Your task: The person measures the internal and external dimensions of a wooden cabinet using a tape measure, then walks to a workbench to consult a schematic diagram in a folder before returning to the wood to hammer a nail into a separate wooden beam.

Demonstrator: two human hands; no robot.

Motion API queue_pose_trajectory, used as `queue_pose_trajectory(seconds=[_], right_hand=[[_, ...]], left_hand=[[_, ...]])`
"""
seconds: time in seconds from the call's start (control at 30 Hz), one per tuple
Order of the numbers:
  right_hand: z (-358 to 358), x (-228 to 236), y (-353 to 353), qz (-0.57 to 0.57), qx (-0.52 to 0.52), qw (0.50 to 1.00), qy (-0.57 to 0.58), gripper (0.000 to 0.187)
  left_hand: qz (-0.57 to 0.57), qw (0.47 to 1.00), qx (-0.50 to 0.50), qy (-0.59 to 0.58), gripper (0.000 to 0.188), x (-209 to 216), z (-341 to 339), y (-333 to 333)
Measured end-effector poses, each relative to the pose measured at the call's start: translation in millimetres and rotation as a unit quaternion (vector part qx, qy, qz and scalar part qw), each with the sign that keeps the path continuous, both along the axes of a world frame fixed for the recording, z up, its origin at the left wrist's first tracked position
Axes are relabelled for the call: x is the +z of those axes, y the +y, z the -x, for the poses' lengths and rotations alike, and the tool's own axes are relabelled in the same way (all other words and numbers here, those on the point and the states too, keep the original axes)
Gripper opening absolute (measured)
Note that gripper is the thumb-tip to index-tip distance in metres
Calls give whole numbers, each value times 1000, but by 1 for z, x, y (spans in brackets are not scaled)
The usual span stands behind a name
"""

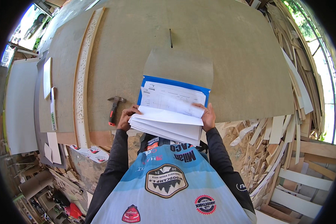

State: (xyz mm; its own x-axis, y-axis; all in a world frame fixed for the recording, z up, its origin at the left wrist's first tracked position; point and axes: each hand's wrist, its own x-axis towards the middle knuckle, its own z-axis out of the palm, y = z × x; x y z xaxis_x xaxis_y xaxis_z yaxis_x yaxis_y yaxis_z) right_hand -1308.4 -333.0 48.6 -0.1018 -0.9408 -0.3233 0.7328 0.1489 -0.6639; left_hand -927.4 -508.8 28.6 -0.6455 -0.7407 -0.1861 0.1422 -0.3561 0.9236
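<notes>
A blue folder lies at the near edge of the brown sheet-topped table, its clear cover flipped away to the far side. Printed sheets rest inside it. White pages are folded back toward my body and hang past the table edge. My left hand is closed on the left edge of these pages. At their right edge, my right hand grips them too, some fingers seen through or behind the paper. Left of my left hand lies a claw hammer with a red and black handle.
A thin dark rod, perhaps a drill bit, lies beyond the folder. A long pale strip with wooden edges runs along the table's left. Wood offcuts pile up at the right; more scraps litter the floor.
</notes>
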Motion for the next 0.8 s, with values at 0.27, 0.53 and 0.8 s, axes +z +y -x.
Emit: queue_pose_trajectory(seconds=[0.27, 0.53, 0.8], right_hand=[[-2, 24, -3, 19, 204, 958, 199, 91], [-3, 14, -30, -48, 190, 901, 387, 19], [9, 10, -33, -43, -33, 618, 785, 56]], left_hand=[[45, 996, 81, 3, 109, 32, 26, 11], [35, 997, -58, -42, 49, 18, 10, -2], [-6, 998, -68, 2, 20, 27, 13, -2]])
